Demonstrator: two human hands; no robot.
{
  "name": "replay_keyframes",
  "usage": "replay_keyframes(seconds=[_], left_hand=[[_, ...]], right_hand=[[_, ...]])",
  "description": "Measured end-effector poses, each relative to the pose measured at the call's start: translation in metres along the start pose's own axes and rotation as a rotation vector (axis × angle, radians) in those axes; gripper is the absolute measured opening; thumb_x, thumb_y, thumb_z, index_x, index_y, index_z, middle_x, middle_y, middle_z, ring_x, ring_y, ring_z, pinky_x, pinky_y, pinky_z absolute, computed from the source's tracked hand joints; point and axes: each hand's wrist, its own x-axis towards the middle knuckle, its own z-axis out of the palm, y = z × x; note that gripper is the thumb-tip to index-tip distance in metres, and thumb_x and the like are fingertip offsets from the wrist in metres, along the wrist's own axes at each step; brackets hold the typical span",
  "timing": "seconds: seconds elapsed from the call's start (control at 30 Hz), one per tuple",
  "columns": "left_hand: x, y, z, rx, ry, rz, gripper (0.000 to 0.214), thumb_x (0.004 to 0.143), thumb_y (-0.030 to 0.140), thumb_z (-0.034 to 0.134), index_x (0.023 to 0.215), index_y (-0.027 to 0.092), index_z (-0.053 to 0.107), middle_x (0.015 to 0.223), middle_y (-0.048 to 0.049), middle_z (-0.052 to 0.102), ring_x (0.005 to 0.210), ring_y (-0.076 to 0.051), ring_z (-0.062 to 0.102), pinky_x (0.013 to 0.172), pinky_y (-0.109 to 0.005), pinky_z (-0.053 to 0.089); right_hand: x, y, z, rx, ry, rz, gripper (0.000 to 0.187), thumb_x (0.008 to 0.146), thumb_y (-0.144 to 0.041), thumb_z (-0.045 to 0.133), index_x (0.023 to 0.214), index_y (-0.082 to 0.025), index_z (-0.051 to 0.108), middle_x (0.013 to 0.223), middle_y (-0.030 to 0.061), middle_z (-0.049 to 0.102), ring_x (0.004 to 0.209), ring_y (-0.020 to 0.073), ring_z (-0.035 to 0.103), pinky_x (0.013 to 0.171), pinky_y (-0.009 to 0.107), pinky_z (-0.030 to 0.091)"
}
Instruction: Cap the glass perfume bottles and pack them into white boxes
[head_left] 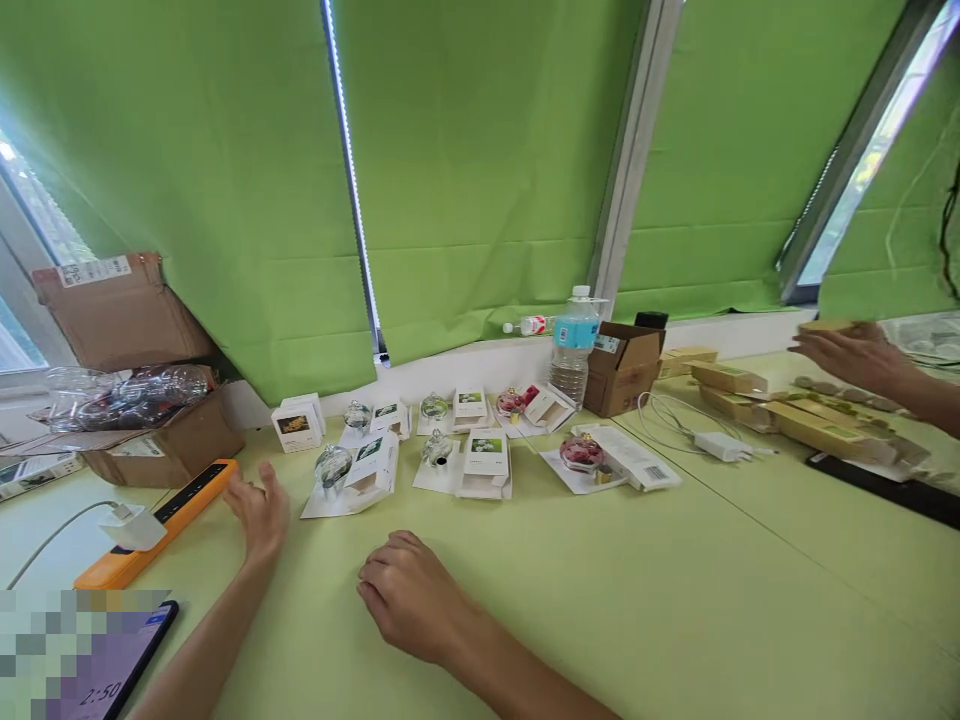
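My left hand [259,515] rests on the pale green table [600,600], empty, with its fingers apart, just right of an orange power strip [169,520]. My right hand [409,600] lies empty with loosely bent fingers, nearer me. Beyond both hands stand clear glass ornaments [334,467] on opened white boxes [373,465], a few hand widths away. Another clear ornament [436,448] stands to the right. A red-filled glass ornament [581,452] sits on white packaging further right. A co-worker's hand [855,355] at the far right holds a small kraft box [825,325].
A phone or tablet [112,660] lies at the bottom left. An open cardboard box [161,435] holds plastic wrap at the left. A water bottle [574,345], small carton [622,368], white charger [720,446] and long kraft boxes [817,430] stand along the back and right.
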Motion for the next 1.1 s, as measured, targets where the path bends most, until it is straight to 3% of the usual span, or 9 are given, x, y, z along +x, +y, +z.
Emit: replay_keyframes(seconds=[0.07, 0.2, 0.3, 0.37, 0.43, 0.53, 0.7, 0.93, 1.1], left_hand=[[-0.013, 0.010, -0.012, -0.043, 0.030, -0.002, 0.059, 0.096, 0.045, 0.020, 0.142, 0.008, 0.015, 0.139, -0.0224, 0.030, 0.125, -0.034, 0.038, 0.102, -0.054, 0.035], [-0.047, 0.033, -0.032, -0.107, -0.061, 0.127, 0.057, 0.090, 0.050, 0.038, 0.133, 0.013, 0.034, 0.130, -0.0161, 0.043, 0.111, -0.027, 0.050, 0.095, -0.041, 0.044], [-0.069, 0.049, -0.041, -0.146, -0.221, 0.232, 0.035, 0.090, 0.046, 0.038, 0.109, 0.020, 0.053, 0.115, -0.0091, 0.056, 0.096, -0.021, 0.058, 0.083, -0.032, 0.049], [-0.080, 0.059, -0.044, -0.152, -0.342, 0.275, 0.032, 0.091, 0.044, 0.036, 0.100, 0.021, 0.056, 0.092, -0.0051, 0.063, 0.075, -0.018, 0.060, 0.068, -0.028, 0.048], [-0.087, 0.066, -0.046, -0.144, -0.503, 0.350, 0.032, 0.091, 0.043, 0.038, 0.076, 0.023, 0.057, 0.068, -0.0007, 0.061, 0.061, -0.016, 0.056, 0.060, -0.026, 0.043], [-0.093, 0.072, -0.048, -0.112, -0.719, 0.453, 0.036, 0.086, 0.039, 0.047, 0.054, 0.022, 0.050, 0.055, 0.0003, 0.059, 0.053, -0.015, 0.052, 0.054, -0.025, 0.034], [-0.089, 0.073, -0.050, -0.040, -0.879, 0.484, 0.026, 0.087, 0.033, 0.043, 0.066, 0.022, 0.054, 0.065, -0.0014, 0.065, 0.058, -0.016, 0.055, 0.053, -0.024, 0.029], [-0.087, 0.074, -0.057, 0.040, -0.928, 0.483, 0.018, 0.086, 0.030, 0.043, 0.072, 0.022, 0.050, 0.072, -0.0008, 0.064, 0.060, -0.015, 0.052, 0.054, -0.025, 0.026], [-0.088, 0.074, -0.059, 0.045, -0.950, 0.512, 0.020, 0.088, 0.034, 0.039, 0.074, 0.021, 0.046, 0.071, -0.0008, 0.062, 0.060, -0.016, 0.050, 0.056, -0.026, 0.026]], right_hand=[[-0.001, 0.001, -0.002, 0.010, -0.006, 0.019, 0.026, 0.093, -0.021, 0.043, 0.081, -0.016, 0.065, 0.082, 0.0039, 0.070, 0.079, 0.0159, 0.060, 0.084, 0.029, 0.037], [-0.002, 0.000, -0.006, 0.016, -0.035, 0.042, 0.027, 0.093, -0.023, 0.044, 0.081, -0.017, 0.066, 0.081, 0.0036, 0.070, 0.077, 0.0161, 0.061, 0.079, 0.027, 0.039], [-0.003, 0.000, -0.009, 0.007, -0.049, 0.043, 0.029, 0.094, -0.023, 0.041, 0.080, -0.018, 0.066, 0.080, 0.0036, 0.070, 0.076, 0.0159, 0.061, 0.073, 0.026, 0.039], [-0.003, 0.001, -0.011, -0.007, -0.061, 0.059, 0.030, 0.094, -0.023, 0.040, 0.079, -0.018, 0.065, 0.079, 0.0038, 0.070, 0.075, 0.0161, 0.061, 0.070, 0.026, 0.039], [-0.003, 0.004, -0.013, -0.023, -0.065, 0.083, 0.030, 0.094, -0.023, 0.040, 0.079, -0.019, 0.065, 0.080, 0.0036, 0.070, 0.074, 0.0166, 0.062, 0.067, 0.026, 0.038], [-0.003, 0.007, -0.016, -0.022, -0.045, 0.098, 0.028, 0.094, -0.024, 0.039, 0.087, -0.020, 0.066, 0.086, 0.0026, 0.072, 0.077, 0.0173, 0.064, 0.067, 0.026, 0.038], [-0.003, 0.007, -0.017, -0.027, -0.069, 0.129, 0.029, 0.095, -0.027, 0.039, 0.091, -0.019, 0.067, 0.086, 0.0044, 0.072, 0.077, 0.0182, 0.064, 0.066, 0.027, 0.038], [-0.003, 0.011, -0.021, -0.010, -0.076, 0.152, 0.030, 0.095, -0.027, 0.038, 0.095, -0.021, 0.068, 0.084, 0.0031, 0.072, 0.075, 0.0168, 0.063, 0.062, 0.026, 0.033], [-0.008, 0.018, -0.032, -0.043, -0.009, 0.213, 0.034, 0.096, -0.028, 0.039, 0.076, -0.019, 0.066, 0.072, 0.0026, 0.070, 0.069, 0.0147, 0.059, 0.060, 0.025, 0.029]])
